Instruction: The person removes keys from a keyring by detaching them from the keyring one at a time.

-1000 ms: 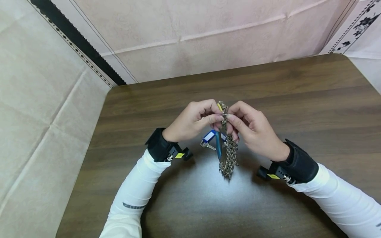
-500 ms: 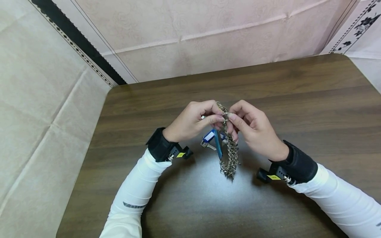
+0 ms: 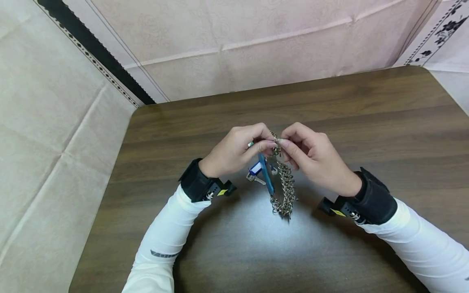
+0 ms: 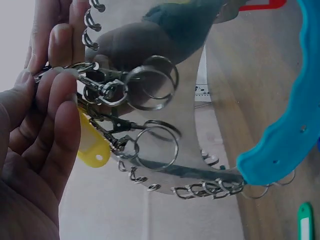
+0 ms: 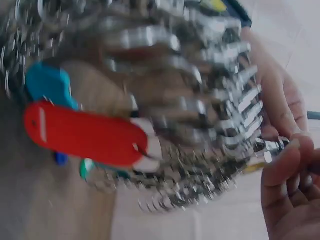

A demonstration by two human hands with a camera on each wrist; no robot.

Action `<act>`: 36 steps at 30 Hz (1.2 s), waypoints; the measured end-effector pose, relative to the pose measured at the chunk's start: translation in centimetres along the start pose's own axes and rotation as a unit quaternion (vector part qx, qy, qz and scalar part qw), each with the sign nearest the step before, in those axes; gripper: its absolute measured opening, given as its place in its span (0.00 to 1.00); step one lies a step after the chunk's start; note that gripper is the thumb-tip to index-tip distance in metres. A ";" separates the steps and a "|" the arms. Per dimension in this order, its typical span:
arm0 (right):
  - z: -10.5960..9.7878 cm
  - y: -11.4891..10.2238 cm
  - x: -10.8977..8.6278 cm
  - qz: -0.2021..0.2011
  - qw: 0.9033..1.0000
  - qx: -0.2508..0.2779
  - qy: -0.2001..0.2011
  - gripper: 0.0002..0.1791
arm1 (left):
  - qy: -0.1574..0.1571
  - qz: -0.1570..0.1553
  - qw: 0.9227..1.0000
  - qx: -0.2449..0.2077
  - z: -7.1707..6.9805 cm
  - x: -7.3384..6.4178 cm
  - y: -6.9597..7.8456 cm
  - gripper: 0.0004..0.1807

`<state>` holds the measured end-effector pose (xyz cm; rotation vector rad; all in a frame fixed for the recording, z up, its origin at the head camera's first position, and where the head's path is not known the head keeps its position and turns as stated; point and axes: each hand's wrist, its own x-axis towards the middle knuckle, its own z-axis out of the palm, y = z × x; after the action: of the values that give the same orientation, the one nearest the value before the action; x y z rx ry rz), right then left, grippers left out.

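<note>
My left hand (image 3: 242, 148) and right hand (image 3: 311, 156) meet above the table. Thumb and fingertips of each pinch a small metal key ring (image 3: 277, 140) between them. From there hangs a large hoop (image 3: 287, 187) crowded with metal rings and clasps. Its blue wavy grip (image 4: 272, 132) forms one side. A yellow key tag (image 4: 92, 142) sits beside the left fingers in the left wrist view. The right wrist view, blurred, has a red key tag (image 5: 85, 132) near the hoop. A blue key tag (image 3: 255, 168) with a silver key (image 3: 259, 180) is left of the grip. Fingers partly hide the pinched ring.
The brown wooden table (image 3: 205, 248) extends all around beneath the hands. A green key tag (image 4: 305, 222) shows low in the left wrist view. Pale patterned cloth (image 3: 256, 49) hangs behind the table's far edge, and more covers the left side.
The hoop's lower end has swung slightly right and the blue grip tilts more. The right wrist has shifted a little right. Both hands keep pinching at the same spot.
</note>
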<state>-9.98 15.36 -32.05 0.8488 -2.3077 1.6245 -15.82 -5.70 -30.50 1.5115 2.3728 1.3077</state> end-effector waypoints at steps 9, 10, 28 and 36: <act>-0.9 -0.4 0.0 -0.073 0.991 -0.113 -0.028 0.08 | 0.000 0.033 0.994 0.103 -0.1 -0.3 1.3 0.03; -0.8 -0.3 0.1 -0.074 0.991 -0.108 -0.028 0.08 | 0.001 0.032 0.994 0.101 -0.1 -0.4 1.3 0.03; 0.7 0.3 -0.1 -0.007 0.998 0.055 0.001 0.06 | -0.014 -0.004 0.999 -0.029 -0.6 -0.2 -0.3 0.02; 0.9 0.5 -0.2 -0.005 0.998 0.067 0.003 0.06 | -0.025 0.005 0.999 -0.025 -0.8 -0.2 -0.1 0.03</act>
<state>-9.92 14.74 -32.84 0.8804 -2.2064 1.7928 -16.20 -6.34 -30.13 1.5257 2.2880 1.3039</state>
